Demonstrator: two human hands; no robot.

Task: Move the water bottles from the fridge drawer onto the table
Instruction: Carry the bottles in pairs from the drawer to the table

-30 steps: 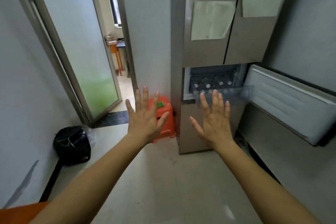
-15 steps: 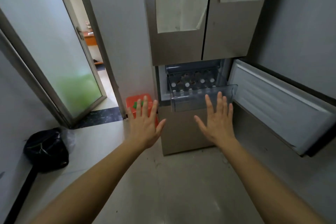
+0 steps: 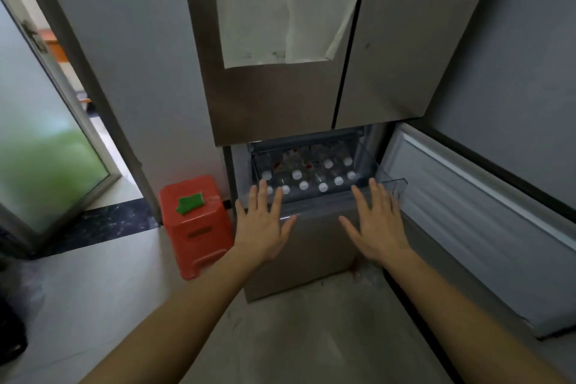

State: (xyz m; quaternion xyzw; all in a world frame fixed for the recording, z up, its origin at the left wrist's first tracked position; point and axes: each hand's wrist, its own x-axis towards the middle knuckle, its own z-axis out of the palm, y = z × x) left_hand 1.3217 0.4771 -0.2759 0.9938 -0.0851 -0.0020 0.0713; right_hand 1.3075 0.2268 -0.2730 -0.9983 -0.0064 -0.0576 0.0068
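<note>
A clear plastic fridge drawer [image 3: 393, 184] is pulled out under the two upper fridge doors. Several water bottles [image 3: 304, 185] stand upright in it, showing white caps. My left hand [image 3: 263, 224] is spread flat, palm down, at the drawer's front left edge. Over at the front right edge my right hand [image 3: 375, 224] is spread the same way. Both hands hold nothing. No table is in view.
The lower fridge door [image 3: 486, 224] stands swung open on the right. A red plastic stool [image 3: 194, 221] with a green piece on top sits left of the fridge. A frosted glass door [image 3: 46, 146] stands open at the left. A black bag [image 3: 9, 315] lies at the far left.
I have moved closer to the fridge, so the drawer and bottles look larger. Both hands have reached forward from mid-air to the drawer's front edge, still spread.
</note>
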